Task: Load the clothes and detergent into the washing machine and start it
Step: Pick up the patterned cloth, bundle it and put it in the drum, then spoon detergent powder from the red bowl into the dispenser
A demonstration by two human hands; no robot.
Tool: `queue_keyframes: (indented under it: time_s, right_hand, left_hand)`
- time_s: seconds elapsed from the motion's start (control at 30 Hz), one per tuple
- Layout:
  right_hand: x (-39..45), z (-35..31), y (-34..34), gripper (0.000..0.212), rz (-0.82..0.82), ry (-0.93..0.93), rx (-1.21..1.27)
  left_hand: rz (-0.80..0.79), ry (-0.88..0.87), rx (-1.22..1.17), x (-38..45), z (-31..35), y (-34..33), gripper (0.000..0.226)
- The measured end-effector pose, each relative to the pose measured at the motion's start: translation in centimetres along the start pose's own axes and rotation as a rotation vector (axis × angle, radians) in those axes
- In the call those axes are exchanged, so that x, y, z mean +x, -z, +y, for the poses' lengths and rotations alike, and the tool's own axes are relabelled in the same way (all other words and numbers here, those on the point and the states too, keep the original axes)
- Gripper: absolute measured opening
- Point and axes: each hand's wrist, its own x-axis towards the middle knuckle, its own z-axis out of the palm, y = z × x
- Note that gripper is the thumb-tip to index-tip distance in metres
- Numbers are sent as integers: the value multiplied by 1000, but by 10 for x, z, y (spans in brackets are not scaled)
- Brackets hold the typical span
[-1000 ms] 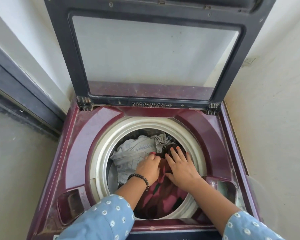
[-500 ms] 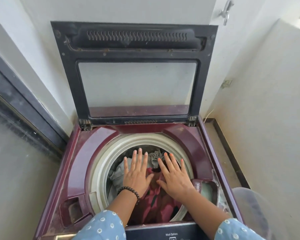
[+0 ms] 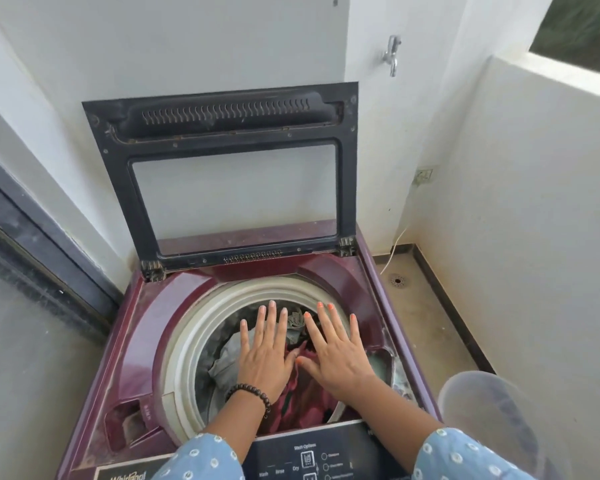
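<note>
The washing machine (image 3: 146,344) stands with its lid (image 3: 222,174) raised at 12 o'clock. The clothes (image 3: 293,400), grey and red, lie in the drum (image 3: 184,344): loading appears done. The left hand (image 3: 264,355) and right hand (image 3: 336,355) hover over them, fingers straight, grasping nothing. No detergent is visible. Remaining: detergent, lid, start at the control panel (image 3: 312,455) at 6 o'clock.

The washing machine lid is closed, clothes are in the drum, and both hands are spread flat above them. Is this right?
Not quite. In the head view the lid is open, standing upright against the wall behind the drum. The rest holds: clothes lie in the drum, and the left hand and right hand are spread flat above them.
</note>
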Motion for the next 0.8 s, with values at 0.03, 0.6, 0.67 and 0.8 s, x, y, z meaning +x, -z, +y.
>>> queue_keyframes:
  time_s: [0.03, 0.6, 0.67, 0.8]
  right_hand:
    - [-2, 4, 2, 74, 33, -3, -5]
    - [-60, 123, 52, 76, 140, -155, 77]
    - [-68, 139, 52, 76, 134, -197, 84]
    - [-85, 171, 53, 77, 172, -287, 68]
  left_hand:
    - [9, -6, -3, 0, 8, 3, 73]
    - [160, -176, -39, 47, 143, 44, 71]
    - [144, -225, -28, 54, 162, 45, 75]
    - [94, -285, -20, 66, 198, 50, 75]
